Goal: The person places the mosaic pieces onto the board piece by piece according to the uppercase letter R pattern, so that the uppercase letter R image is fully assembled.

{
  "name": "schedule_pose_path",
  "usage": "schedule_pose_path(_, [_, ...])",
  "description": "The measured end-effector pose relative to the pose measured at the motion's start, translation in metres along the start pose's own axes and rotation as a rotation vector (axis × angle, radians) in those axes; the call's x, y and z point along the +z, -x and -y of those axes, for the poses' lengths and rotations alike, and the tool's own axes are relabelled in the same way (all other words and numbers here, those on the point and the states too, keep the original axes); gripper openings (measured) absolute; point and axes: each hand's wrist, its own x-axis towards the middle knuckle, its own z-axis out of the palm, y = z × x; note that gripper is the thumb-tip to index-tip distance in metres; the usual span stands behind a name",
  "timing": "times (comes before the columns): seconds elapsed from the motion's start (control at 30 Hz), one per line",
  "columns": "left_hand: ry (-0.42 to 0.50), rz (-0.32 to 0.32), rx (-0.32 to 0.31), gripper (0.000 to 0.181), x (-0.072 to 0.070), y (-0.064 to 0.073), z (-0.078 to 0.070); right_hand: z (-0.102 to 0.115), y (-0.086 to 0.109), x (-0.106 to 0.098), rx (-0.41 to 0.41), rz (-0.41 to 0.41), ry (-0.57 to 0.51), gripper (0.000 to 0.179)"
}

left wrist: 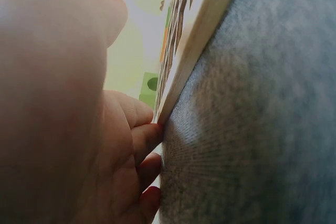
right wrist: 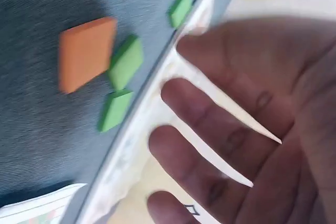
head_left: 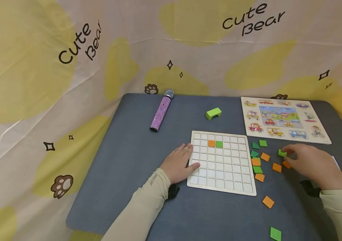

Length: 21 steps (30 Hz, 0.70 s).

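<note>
A white grid board (head_left: 219,174) lies on the table, with an orange square tile (head_left: 211,143) and a green square tile (head_left: 219,144) side by side in its second row. My left hand (head_left: 178,162) rests against the board's left edge, thumb over its surface and fingers extended. My right hand (head_left: 312,164) hovers over loose tiles right of the board, its fingers loosely bent. Closest to its fingertips are a green tile (head_left: 281,153) and an orange tile (head_left: 286,164). In the right wrist view its fingers hold nothing; green tiles (right wrist: 126,61) and an orange tile (right wrist: 86,55) lie nearby.
Several loose orange and green tiles lie along the board's right side, with a green tile (head_left: 275,233) near the front. Behind stand a green arch block (head_left: 213,113), a purple microphone (head_left: 160,112) and a vehicle picture puzzle (head_left: 282,132).
</note>
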Motion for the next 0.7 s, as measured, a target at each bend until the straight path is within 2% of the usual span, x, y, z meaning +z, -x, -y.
schedule_pose_path(0.07, [0.004, -0.002, 0.002, 0.083, 0.0, 0.001, 0.0, -0.005, 0.001, 0.005, -0.022, 0.046, -0.018, 0.035])
schedule_pose_path(0.17, [0.001, -0.003, 0.005, 0.083, -0.001, 0.002, 0.001, -0.006, 0.003, 0.015, -0.079, 0.07, -0.053, 0.032])
schedule_pose_path(0.23, [-0.007, -0.006, 0.007, 0.083, 0.0, 0.001, 0.002, -0.004, 0.003, 0.021, -0.108, 0.062, -0.061, 0.031])
schedule_pose_path(0.43, [-0.024, -0.009, 0.005, 0.083, 0.0, 0.0, 0.001, 0.005, 0.003, 0.024, -0.104, 0.026, -0.029, 0.02])
schedule_pose_path(0.53, [-0.025, 0.001, 0.005, 0.083, 0.0, 0.0, 0.0, 0.016, 0.004, 0.02, -0.117, -0.02, -0.012, 0.02])
schedule_pose_path(0.7, [-0.021, 0.003, 0.001, 0.082, 0.0, 0.0, 0.001, 0.053, -0.007, 0.009, -0.218, -0.095, -0.006, 0.025])
